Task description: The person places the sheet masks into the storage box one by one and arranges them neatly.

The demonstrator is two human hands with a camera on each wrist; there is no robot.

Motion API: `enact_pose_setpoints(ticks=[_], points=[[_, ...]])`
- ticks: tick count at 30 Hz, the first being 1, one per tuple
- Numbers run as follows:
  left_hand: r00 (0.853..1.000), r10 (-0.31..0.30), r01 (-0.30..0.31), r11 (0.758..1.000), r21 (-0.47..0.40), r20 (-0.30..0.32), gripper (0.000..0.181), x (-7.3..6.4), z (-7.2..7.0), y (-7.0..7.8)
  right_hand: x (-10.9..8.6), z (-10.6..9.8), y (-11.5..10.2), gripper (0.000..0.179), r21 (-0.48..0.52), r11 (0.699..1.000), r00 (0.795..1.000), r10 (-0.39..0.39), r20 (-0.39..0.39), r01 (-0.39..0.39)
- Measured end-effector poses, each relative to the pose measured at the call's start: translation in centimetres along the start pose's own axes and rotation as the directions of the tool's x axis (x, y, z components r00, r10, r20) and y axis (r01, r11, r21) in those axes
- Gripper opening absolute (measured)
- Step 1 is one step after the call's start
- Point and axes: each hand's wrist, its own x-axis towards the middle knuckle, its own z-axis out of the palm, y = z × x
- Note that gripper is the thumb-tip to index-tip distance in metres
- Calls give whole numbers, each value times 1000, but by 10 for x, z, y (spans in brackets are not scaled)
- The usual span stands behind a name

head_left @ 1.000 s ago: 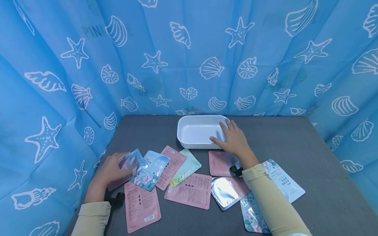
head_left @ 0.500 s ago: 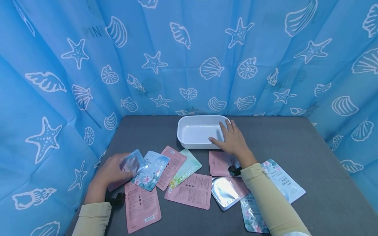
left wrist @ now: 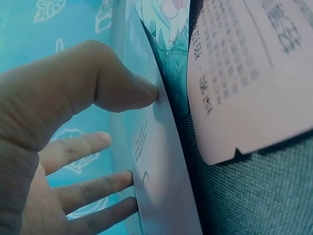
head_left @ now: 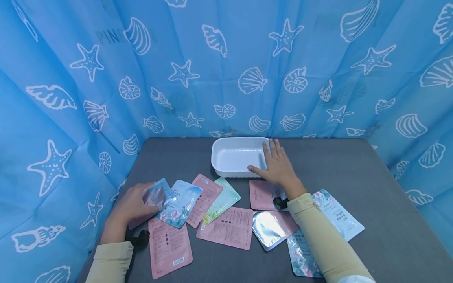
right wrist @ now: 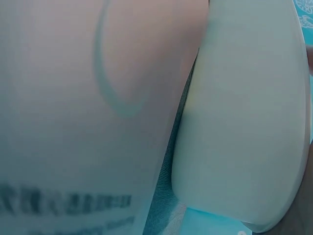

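Note:
Toward the left side of the table in the head view, my left hand [head_left: 132, 202] rests at a shiny pink and silver face mask sachet [head_left: 158, 195]. In the left wrist view the thumb touches that sachet's surface, while the other fingers reach fairly straight toward its edge. My right hand [head_left: 277, 167] lies spread over the right end of a white rectangular tray [head_left: 231, 173], fingers across the side rim and thumb at the front rim. Below that wrist a pink sachet [head_left: 259, 195] lies flat, partly covered.
A blue flowered sachet [head_left: 180, 202], a green one [head_left: 221, 200] and several pink ones, such as this pink sachet [head_left: 170, 249], overlap in front. A silver sachet [head_left: 270, 228] and a pale blue sachet [head_left: 341, 218] lie near the right forearm. A blue curtain [head_left: 226, 78] hangs behind.
My right hand has shifted slightly left and away from me along the tray's rim, its fingers more extended. My left hand stays at the pink and silver sachet.

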Motion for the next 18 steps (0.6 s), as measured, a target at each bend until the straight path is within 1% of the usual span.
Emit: enact_pose_setpoints(ticks=[7,14,18], points=[[1000,-10,10,1000,25,15,87,0,-2,3,2,0,2,123,-19,1000,998,-3,60,5],[1000,5,-5,1000,25,25,88,3,-4,4,2,-1,3,125,-25,1000,998,-15,57,17],[999,5,-6,1000,28,33,90,2,-4,3,1,0,2,126,-20,1000,998,-11,62,12]])
